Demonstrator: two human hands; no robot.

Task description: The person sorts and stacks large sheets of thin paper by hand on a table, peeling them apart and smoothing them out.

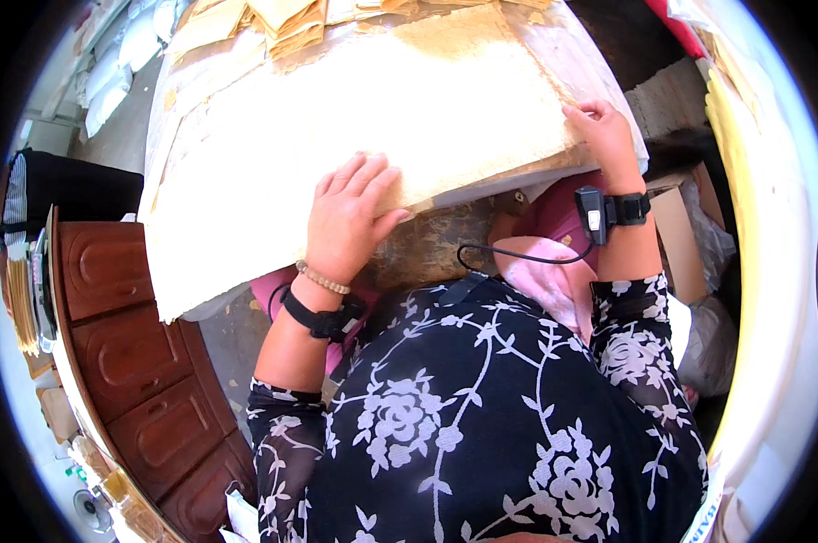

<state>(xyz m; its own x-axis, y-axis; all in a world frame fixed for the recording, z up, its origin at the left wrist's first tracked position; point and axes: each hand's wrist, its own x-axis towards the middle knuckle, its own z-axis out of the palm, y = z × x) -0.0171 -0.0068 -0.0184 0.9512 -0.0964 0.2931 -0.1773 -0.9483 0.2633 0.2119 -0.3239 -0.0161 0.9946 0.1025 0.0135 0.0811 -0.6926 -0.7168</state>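
Black floral top (490, 425), blue lettering (704, 527) low right, fingers (378, 188) on pale sheet (355, 118)

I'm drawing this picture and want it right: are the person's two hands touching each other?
Apart. The head view plainly shows a stretch of the pale sheet between the left hand and the right hand.
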